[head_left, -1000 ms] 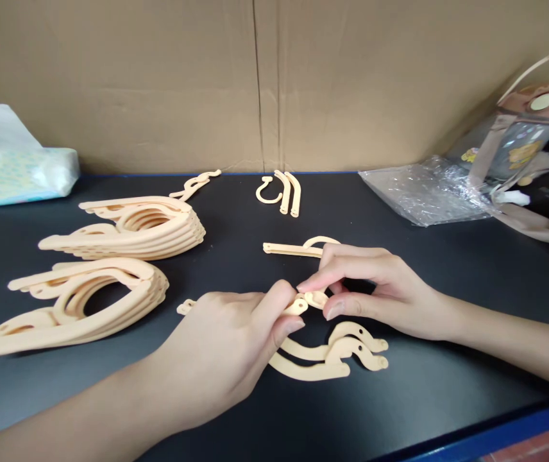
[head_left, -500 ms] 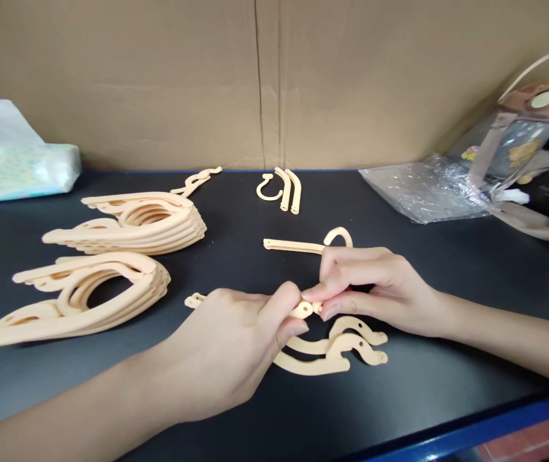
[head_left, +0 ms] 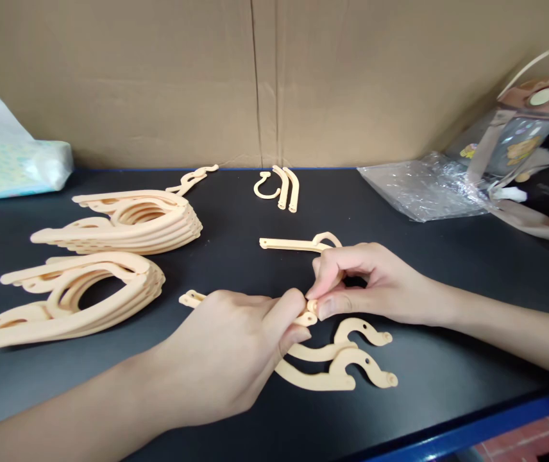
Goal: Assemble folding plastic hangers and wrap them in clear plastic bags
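My left hand (head_left: 229, 353) is closed round a cream plastic hanger arm (head_left: 192, 299), whose end sticks out to the left of my knuckles. My right hand (head_left: 365, 282) pinches the other end of that piece, where a small round joint (head_left: 310, 312) shows between both sets of fingertips. Just below the hands, two curved hanger arms (head_left: 342, 362) lie on the black table (head_left: 447, 269). Behind my right hand rests a straight bar with a hook (head_left: 298, 244).
Two stacks of cream hanger pieces (head_left: 125, 221) (head_left: 72, 298) lie at the left. A small hook and two bars (head_left: 279, 187) sit by the cardboard wall (head_left: 265, 77). Crumpled clear plastic (head_left: 423, 189) and a bag (head_left: 519, 138) are at the right, a tissue pack (head_left: 9, 167) far left.
Both hands stay pinched on the same piece and have pressed closer together. The two loose arms below them have shifted slightly down and right; the hook behind the right hand has tilted lower.
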Demonstrator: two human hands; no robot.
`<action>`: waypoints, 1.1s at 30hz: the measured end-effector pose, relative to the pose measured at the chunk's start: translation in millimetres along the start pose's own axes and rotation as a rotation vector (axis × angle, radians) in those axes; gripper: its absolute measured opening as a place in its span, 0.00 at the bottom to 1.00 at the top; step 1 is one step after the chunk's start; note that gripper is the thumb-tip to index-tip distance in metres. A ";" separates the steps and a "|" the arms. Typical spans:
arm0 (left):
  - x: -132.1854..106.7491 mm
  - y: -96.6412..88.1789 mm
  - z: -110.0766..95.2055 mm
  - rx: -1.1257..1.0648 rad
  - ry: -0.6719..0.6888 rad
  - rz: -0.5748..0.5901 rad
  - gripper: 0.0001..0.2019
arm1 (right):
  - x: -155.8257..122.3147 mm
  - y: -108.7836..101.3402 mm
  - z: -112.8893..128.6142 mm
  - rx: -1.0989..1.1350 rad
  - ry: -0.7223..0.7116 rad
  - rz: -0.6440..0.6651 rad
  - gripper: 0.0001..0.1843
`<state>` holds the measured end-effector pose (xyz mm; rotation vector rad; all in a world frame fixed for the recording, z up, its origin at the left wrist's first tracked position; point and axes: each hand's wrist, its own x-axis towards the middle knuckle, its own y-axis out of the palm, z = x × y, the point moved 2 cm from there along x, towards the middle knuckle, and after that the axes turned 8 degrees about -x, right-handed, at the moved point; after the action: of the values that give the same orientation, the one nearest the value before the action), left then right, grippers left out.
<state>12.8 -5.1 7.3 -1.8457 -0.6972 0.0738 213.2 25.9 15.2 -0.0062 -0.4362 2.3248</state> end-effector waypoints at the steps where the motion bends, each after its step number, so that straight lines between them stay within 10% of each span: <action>1: 0.2 0.4 -0.1 0.012 -0.003 -0.001 0.09 | -0.1 -0.3 0.4 -0.029 -0.015 -0.002 0.04; 33: 2.0 -1.0 5.4 -0.142 -0.181 -0.058 0.09 | -15.3 7.9 17.6 -0.886 -0.440 -0.083 0.13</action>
<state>12.0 0.8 6.6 -1.9691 -0.9012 0.1593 216.3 4.7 27.4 0.0937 -1.6120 1.8624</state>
